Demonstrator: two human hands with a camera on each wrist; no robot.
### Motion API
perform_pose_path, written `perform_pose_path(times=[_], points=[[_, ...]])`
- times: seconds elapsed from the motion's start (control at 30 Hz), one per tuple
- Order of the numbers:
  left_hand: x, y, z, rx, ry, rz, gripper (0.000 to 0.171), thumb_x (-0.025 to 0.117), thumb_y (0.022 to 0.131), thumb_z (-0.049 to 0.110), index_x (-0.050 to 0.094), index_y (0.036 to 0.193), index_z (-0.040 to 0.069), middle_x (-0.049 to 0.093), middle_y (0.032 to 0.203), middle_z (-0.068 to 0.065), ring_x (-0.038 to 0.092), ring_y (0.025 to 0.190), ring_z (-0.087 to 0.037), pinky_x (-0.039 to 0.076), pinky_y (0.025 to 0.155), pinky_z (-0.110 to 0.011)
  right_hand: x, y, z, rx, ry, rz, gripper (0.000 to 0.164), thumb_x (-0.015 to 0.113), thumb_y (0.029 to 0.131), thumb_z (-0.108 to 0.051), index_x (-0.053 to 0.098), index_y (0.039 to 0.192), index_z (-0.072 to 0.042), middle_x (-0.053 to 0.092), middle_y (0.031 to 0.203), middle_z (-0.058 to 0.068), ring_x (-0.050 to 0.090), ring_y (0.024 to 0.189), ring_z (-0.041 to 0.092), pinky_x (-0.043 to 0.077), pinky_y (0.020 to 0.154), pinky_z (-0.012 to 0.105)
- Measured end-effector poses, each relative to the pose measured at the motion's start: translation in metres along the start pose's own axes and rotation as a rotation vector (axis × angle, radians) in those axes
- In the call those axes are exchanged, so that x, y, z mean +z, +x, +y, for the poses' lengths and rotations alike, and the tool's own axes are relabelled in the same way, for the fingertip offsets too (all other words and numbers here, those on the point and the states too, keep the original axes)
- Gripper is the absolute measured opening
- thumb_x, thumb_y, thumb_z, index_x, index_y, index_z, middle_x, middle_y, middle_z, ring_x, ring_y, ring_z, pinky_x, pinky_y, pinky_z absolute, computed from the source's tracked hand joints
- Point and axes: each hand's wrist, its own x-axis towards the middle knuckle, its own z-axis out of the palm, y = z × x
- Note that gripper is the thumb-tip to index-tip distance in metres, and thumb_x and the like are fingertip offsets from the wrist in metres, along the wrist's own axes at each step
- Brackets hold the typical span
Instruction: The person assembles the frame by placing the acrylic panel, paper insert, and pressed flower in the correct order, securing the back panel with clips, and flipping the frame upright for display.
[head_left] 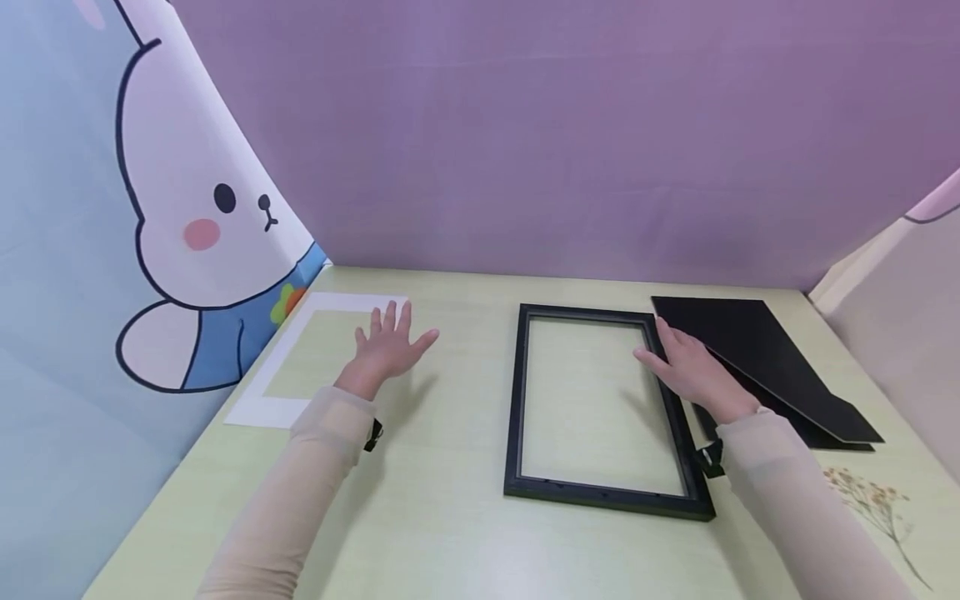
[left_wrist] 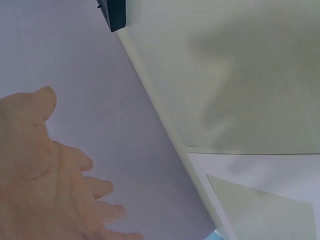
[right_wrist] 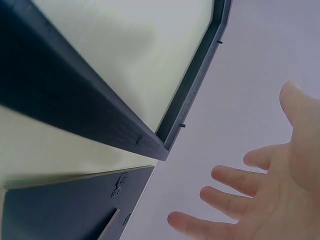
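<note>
My left hand [head_left: 386, 350] hovers with fingers spread near the right side of a white picture mat [head_left: 262, 412], holding nothing. The mat lies flat at the left of the table, a rectangular opening cut through its middle. An empty black picture frame [head_left: 517, 400] lies right of centre, small tabs [right_wrist: 181, 125] showing along its edge in the right wrist view. Over the frame's right side is my right hand [head_left: 693, 371], fingers extended and nothing gripped. Two black boards [head_left: 750, 342] overlap beside it, partly hidden by my right hand and forearm.
A sprig of dried flowers [head_left: 870, 496] lies at the near right, beside my right sleeve. The pale green table [head_left: 450, 517] ends at a purple backdrop [head_left: 570, 150]. A cartoon rabbit sheet [head_left: 172, 275] hangs along the left edge.
</note>
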Motion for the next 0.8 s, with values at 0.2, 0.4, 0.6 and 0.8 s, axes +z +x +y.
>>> perform_pose_path(times=[0.2, 0.4, 0.6, 0.8], points=[[0.002, 0.001, -0.004, -0.013, -0.026, -0.016, 0.081, 0.025, 0.093, 0.059, -0.005, 0.147, 0.007, -0.008, 0.15, -0.02, -0.015, 0.133, -0.04, -0.004, 0.102, -0.062, 0.002, -0.003, 0.006, 0.01, -0.005, -0.004, 0.086, 0.033, 0.094, -0.055, -0.001, 0.143, 0.007, 0.012, 0.14, 0.038, 0.013, 0.127, 0.052, 0.014, 0.101, 0.062], [0.004, 0.001, -0.01, -0.03, -0.054, -0.042, 0.082, 0.025, 0.093, 0.059, -0.006, 0.147, 0.006, -0.011, 0.149, -0.021, -0.015, 0.133, -0.04, -0.005, 0.102, -0.062, 0.004, -0.004, 0.006, 0.013, 0.0, -0.006, 0.085, 0.033, 0.095, -0.054, 0.0, 0.143, 0.007, 0.014, 0.14, 0.038, 0.014, 0.127, 0.052, 0.014, 0.1, 0.062], [0.004, 0.001, -0.017, -0.043, -0.061, -0.041, 0.08, 0.024, 0.094, 0.058, -0.005, 0.147, 0.004, -0.009, 0.149, -0.022, -0.015, 0.132, -0.041, -0.004, 0.101, -0.063, 0.004, -0.005, 0.005, 0.012, -0.002, -0.005, 0.085, 0.034, 0.095, -0.053, 0.002, 0.143, 0.008, 0.015, 0.139, 0.039, 0.015, 0.126, 0.052, 0.015, 0.1, 0.062], [0.006, -0.001, -0.023, -0.061, -0.074, -0.058, 0.08, 0.024, 0.094, 0.057, -0.006, 0.146, 0.003, -0.009, 0.149, -0.024, -0.014, 0.132, -0.043, -0.002, 0.101, -0.064, 0.005, -0.005, 0.004, 0.023, -0.004, -0.012, 0.085, 0.033, 0.095, -0.055, 0.002, 0.143, 0.008, 0.015, 0.14, 0.038, 0.015, 0.127, 0.052, 0.015, 0.1, 0.062]])
